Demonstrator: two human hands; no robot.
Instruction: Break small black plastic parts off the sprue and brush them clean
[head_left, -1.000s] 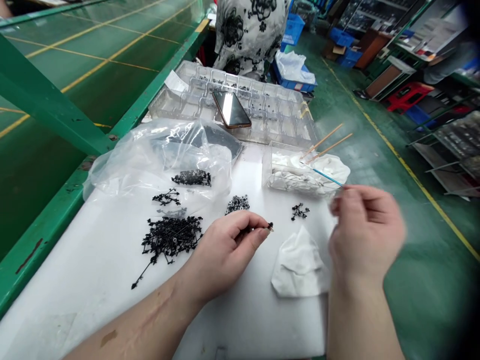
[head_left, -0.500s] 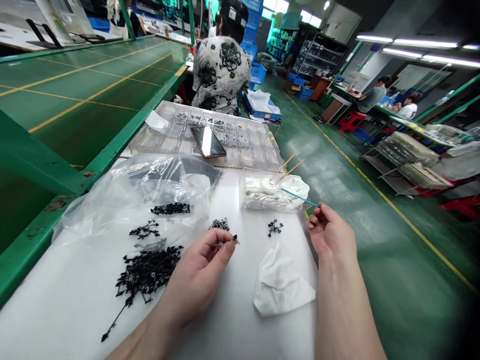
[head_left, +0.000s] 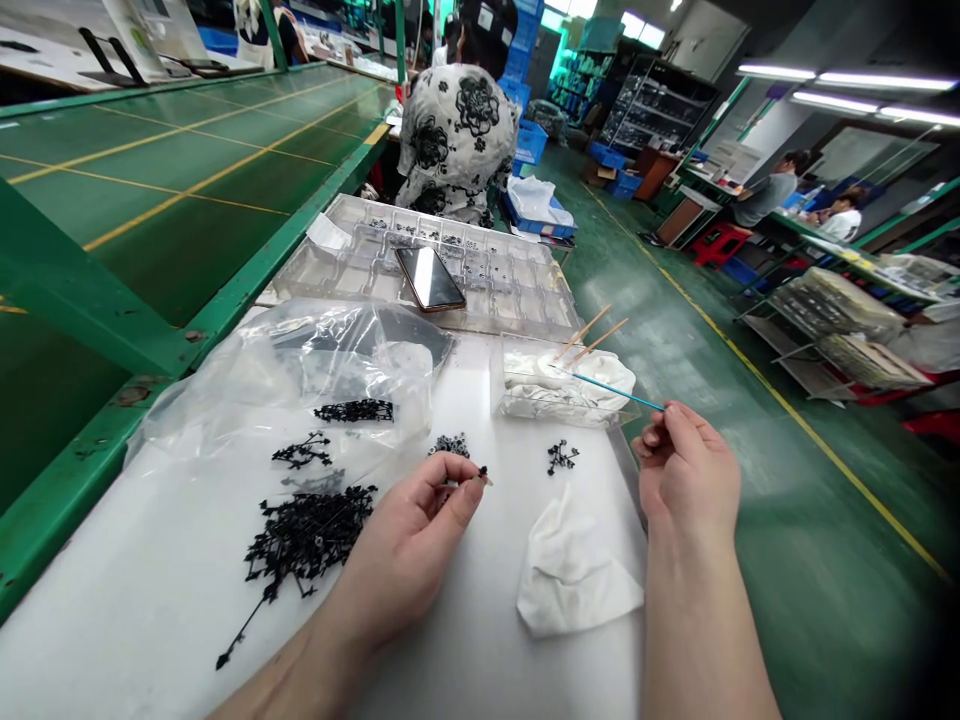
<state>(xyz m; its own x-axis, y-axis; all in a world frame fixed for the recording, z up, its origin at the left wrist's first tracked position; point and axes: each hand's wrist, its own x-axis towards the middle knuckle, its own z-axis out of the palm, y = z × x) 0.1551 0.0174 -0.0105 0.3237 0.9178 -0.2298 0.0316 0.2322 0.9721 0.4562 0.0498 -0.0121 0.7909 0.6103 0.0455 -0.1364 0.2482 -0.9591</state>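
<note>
Between the thumb and fingertips of my left hand (head_left: pixel 420 550) is a small black part (head_left: pixel 482 471). My right hand (head_left: pixel 690 470) pinches the end of a thin blue stick (head_left: pixel 619 388), whose far tip reaches into a clear box (head_left: pixel 498 390) of white cloth (head_left: pixel 536 392). Two wooden sticks (head_left: pixel 589 335) stand slanted in that box. Beyond my left fingers sits a small heap of black-and-grey parts (head_left: pixel 450 444). A large pile of black branched plastic pieces (head_left: pixel 307 535) lies left of my left hand. One small black branched piece (head_left: pixel 562 457) rests between the box and a white cloth (head_left: pixel 574 575).
A clear plastic bag (head_left: pixel 247 370) spreads over the left of the white table (head_left: pixel 112 620). Behind it, a compartment tray (head_left: pixel 510 300) carries a phone (head_left: pixel 431 278). A green frame (head_left: pixel 225 310) borders the table's left side. A person (head_left: pixel 457 130) sits ahead.
The whole view has shifted slightly, so things appear a little further right. My right hand has moved slightly right with the blue stick. The left hand still pinches the small black part.
</note>
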